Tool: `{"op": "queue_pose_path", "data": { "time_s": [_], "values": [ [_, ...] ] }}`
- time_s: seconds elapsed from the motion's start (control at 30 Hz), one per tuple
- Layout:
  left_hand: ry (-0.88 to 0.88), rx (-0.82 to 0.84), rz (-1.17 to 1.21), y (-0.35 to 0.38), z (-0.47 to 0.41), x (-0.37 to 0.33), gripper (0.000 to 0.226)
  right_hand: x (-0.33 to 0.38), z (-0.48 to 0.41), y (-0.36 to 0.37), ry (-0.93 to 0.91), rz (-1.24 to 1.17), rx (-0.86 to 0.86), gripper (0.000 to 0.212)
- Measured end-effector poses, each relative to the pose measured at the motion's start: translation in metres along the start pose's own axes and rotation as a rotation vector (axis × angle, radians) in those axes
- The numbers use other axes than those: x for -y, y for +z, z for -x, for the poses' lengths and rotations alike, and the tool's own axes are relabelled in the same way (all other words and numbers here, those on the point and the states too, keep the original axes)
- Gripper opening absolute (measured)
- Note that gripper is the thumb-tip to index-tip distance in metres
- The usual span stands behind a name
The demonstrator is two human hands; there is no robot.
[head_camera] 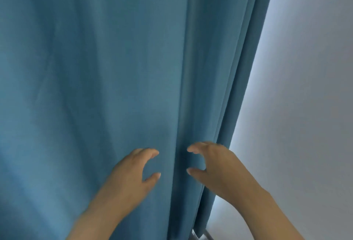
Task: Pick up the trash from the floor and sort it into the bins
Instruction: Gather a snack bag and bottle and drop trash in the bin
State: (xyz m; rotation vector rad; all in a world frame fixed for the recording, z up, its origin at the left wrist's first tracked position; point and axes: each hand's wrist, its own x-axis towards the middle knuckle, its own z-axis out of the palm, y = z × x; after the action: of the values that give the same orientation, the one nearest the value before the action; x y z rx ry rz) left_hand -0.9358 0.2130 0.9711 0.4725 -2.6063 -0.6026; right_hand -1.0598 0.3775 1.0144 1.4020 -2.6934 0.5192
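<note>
I see a teal-blue fabric curtain hanging in long vertical folds and filling the view from 9 o'clock across past centre. A plain pale grey-white wall takes the 3 o'clock side, brightest along the curtain's edge. Both bare forearms come up from 6 o'clock. My left hand sits at about 7 o'clock from centre and my right hand at about 5 o'clock. They face each other across a deep fold of the curtain. Each hand is spread in a loose C, with the thumb apart from the curved fingers and nothing pinched between them. I cannot tell whether the fingertips touch the fabric. At 6 o'clock, just below the curtain's hem, a small grey metallic piece shows, too blurred to identify. From this view I cannot tell where the trash or the bins are.
</note>
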Motion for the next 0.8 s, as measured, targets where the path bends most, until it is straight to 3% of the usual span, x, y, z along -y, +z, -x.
{"op": "queue_pose_path", "data": {
  "time_s": [0.47,0.8],
  "values": [
    [-0.446,-0.237,-0.130,-0.073,0.085,0.102,0.046,0.143,-0.085,0.062,-0.548,-0.022,0.174,0.046],
    [-0.849,-0.425,-0.236,-0.090,0.142,0.122,0.047,0.229,-0.119,0.112,-0.961,-0.082,0.298,0.043]
  ]
}}
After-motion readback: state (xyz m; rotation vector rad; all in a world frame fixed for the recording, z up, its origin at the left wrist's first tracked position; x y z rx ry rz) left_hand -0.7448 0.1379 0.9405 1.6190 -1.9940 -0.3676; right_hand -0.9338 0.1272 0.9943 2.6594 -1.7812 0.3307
